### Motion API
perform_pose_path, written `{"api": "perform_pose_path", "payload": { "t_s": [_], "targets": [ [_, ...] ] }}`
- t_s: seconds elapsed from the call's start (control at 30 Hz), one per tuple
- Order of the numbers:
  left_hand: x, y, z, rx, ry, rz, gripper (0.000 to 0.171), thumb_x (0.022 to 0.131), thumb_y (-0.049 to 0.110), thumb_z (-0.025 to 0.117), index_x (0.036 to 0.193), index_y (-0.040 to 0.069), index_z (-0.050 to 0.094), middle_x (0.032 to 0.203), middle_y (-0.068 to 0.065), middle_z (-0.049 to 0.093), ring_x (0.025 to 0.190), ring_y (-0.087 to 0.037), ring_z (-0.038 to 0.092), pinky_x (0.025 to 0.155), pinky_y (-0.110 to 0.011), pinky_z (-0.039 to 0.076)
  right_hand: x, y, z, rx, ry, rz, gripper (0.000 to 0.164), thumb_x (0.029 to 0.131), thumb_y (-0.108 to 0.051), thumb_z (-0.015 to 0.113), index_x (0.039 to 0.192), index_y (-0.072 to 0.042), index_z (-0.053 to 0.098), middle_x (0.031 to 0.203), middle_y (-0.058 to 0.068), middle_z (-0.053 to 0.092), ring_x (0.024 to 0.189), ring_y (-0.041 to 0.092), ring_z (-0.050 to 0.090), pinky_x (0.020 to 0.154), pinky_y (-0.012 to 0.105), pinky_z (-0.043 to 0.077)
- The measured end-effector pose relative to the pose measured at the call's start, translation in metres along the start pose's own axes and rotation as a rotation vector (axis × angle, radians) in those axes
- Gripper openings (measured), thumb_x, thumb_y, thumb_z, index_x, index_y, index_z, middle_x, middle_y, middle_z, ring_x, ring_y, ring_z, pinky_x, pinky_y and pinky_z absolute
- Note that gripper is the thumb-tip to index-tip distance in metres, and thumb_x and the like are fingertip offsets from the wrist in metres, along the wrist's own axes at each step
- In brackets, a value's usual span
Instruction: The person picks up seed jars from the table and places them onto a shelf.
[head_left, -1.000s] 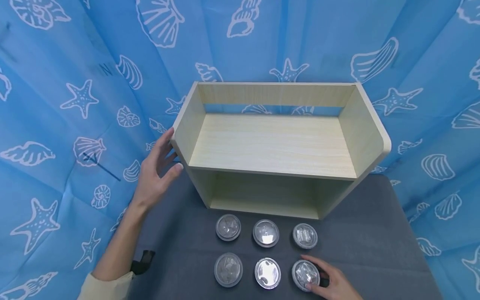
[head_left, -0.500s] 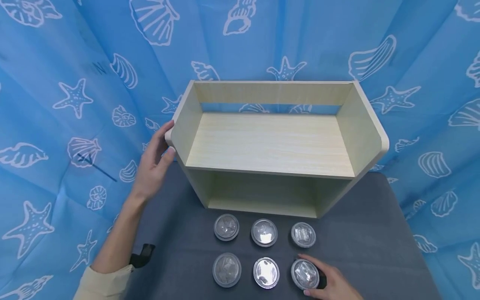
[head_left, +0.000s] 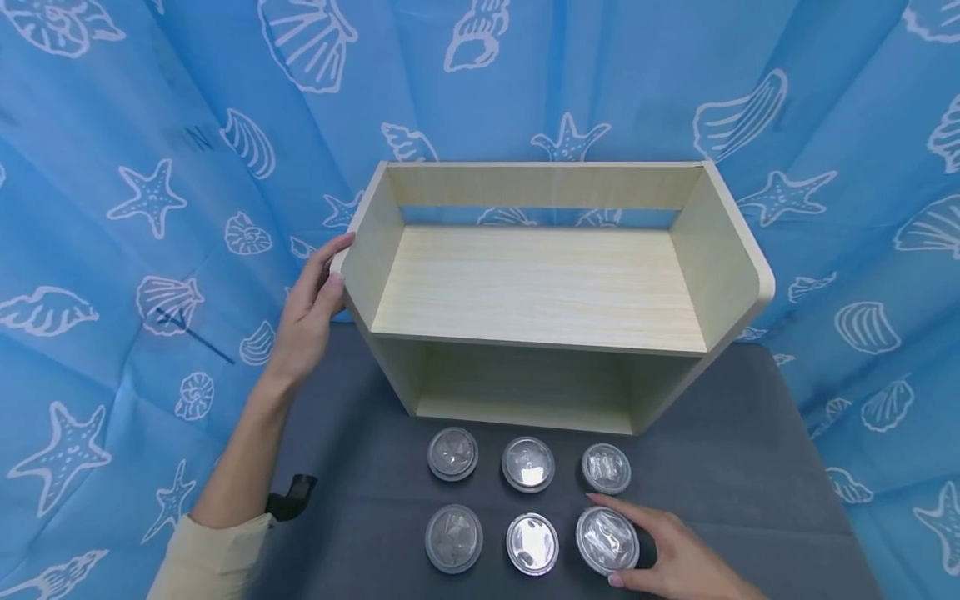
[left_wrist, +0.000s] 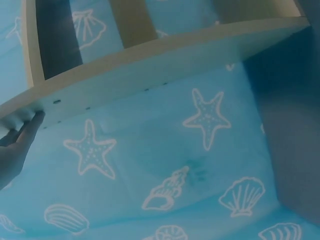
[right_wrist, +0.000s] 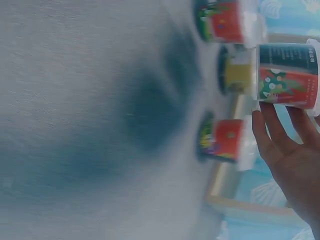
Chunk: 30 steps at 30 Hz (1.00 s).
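My right hand (head_left: 667,550) grips a lidded plastic cup (head_left: 607,540) at the front right, thumb and fingers on its sides. In the right wrist view the cup's red and dark green label (right_wrist: 287,75) shows, and its base stands off the grey cloth. My left hand (head_left: 306,321) touches the left side panel of a pale wooden two-tier shelf (head_left: 540,283). Its thumb lies at the front edge. In the left wrist view fingertips (left_wrist: 36,120) touch the panel's outer face; the rest of that hand is mostly cut off.
Several more lidded cups stand in two rows before the shelf, such as a back-right cup (head_left: 606,468), a front-middle cup (head_left: 532,544) and a front-left cup (head_left: 453,539). A blue shell-print curtain (head_left: 150,358) surrounds the grey-covered table (head_left: 720,450).
My left hand has come up against the shelf's side panel. My right hand has widened its hold round the cup and raised it slightly. The other cups stay where they were.
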<state>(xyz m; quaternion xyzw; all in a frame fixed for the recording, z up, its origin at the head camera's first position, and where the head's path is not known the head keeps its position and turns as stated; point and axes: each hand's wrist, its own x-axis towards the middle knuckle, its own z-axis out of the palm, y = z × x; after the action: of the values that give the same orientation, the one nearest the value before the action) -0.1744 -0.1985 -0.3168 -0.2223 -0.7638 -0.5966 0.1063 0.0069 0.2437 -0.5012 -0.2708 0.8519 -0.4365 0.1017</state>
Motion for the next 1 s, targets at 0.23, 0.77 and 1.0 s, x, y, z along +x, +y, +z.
{"api": "perform_pose_path", "payload": {
  "t_s": [0.23, 0.77, 1.0],
  "targets": [
    [0.004, -0.001, 0.0, -0.022, 0.01, -0.03, 0.045, 0.109, 0.024, 0.035, 0.154, 0.016, 0.037, 0.151, -0.007, 0.04, 0.126, -0.032, 0.049, 0.09, -0.022, 0.05, 0.019, -0.027, -0.018, -0.027, 0.036, -0.087, 0.078, 0.076, -0.028, 0.087, 0.144, -0.018, 0.052, 0.137, -0.002, 0.06, 0.123, 0.007, 0.055, 0.094, 0.026, 0.047],
    [0.016, 0.002, 0.006, -0.021, 0.048, -0.117, 0.047, 0.108, 0.036, 0.035, 0.152, 0.02, 0.039, 0.154, -0.002, 0.035, 0.131, -0.027, 0.042, 0.102, -0.065, 0.036, 0.073, -0.063, -0.043, 0.117, 0.025, -0.211, 0.078, 0.078, -0.017, 0.085, 0.147, -0.012, 0.047, 0.139, 0.001, 0.058, 0.122, 0.014, 0.057, 0.099, 0.026, 0.045],
    [0.015, 0.001, 0.005, -0.053, 0.085, -0.121, 0.046, 0.107, 0.035, 0.038, 0.15, 0.02, 0.043, 0.151, -0.004, 0.039, 0.126, -0.025, 0.045, 0.097, -0.059, 0.041, 0.092, -0.08, -0.05, 0.194, -0.019, -0.194, 0.077, 0.08, -0.013, 0.083, 0.147, -0.012, 0.045, 0.133, 0.001, 0.061, 0.116, 0.017, 0.06, 0.099, 0.029, 0.045]
  ]
}}
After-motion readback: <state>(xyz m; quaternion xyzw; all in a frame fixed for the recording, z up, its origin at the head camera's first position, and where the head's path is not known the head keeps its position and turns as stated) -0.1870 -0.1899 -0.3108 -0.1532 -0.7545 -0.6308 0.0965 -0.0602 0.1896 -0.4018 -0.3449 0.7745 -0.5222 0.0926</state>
